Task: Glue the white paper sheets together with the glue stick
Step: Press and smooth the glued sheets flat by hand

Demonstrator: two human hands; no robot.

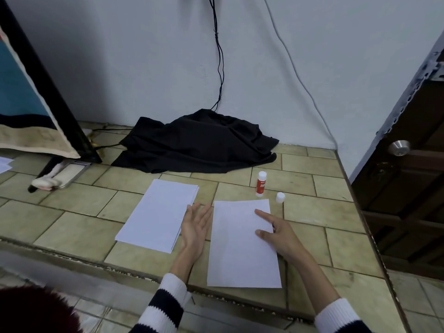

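I judged the single sheet (pixel 242 246), below the glue stick (pixel 261 183), flimsy; right hand (pixel 276 234) pressed it flat-fingered, left hand (pixel 195 224) open, holding nothing

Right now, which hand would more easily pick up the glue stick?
Probably the right hand. It rests on the single sheet just below the upright glue stick, while the left hand lies open farther away beside the paper stack.
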